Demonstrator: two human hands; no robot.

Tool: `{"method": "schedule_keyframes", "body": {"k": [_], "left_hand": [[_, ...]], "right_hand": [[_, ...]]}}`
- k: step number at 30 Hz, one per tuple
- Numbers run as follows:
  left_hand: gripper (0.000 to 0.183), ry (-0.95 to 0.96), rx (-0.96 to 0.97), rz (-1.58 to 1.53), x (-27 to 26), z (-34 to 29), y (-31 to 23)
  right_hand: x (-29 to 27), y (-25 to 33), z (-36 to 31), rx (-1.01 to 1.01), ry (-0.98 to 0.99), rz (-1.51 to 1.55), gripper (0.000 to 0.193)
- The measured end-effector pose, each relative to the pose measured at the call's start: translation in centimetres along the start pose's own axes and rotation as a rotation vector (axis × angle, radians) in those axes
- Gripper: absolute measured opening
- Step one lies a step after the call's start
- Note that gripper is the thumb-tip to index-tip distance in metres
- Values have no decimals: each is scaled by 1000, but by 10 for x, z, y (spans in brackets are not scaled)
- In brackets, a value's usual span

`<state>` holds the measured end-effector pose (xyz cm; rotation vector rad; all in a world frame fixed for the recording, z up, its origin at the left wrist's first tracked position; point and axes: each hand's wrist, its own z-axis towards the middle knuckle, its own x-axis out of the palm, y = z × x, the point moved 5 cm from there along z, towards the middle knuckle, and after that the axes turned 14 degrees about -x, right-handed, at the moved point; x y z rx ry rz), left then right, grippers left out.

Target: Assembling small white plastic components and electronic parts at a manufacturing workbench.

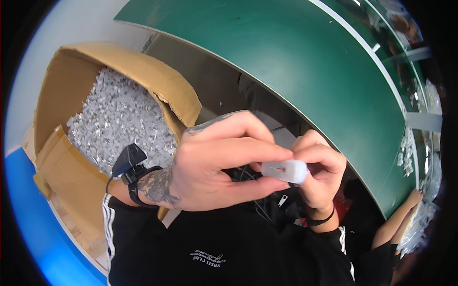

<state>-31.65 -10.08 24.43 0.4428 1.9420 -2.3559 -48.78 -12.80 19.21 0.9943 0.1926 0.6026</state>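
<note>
In front of my chest, a small translucent white plastic piece (296, 171) with a rounded end is held up between both hands. A thin metal pin and a spot of red show in its face. My left hand (224, 159) comes from the left and pinches the piece between thumb and forefinger. Close against it, my right hand (320, 164) has its fingers curled around the right end of the same piece. Part of the right fingertips is hidden behind the piece and the left forefinger.
At the left, an open cardboard box (183, 97) holds a heap of small whitish plastic pieces (121, 117). A green table (305, 62) curves across the far side. More clear pieces (406, 152) lie near its right end, beside another person's arm (398, 221).
</note>
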Motion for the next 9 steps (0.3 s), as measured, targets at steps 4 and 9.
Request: {"method": "schedule_keyframes", "body": {"k": [4,9], "left_hand": [[33,-35,62,20,5,2,0],[33,30,24,-1,8,0,5]], "right_hand": [[2,-8,-11,88,-180,214,11],[1,-10,-21,66,-198,175,18]]}}
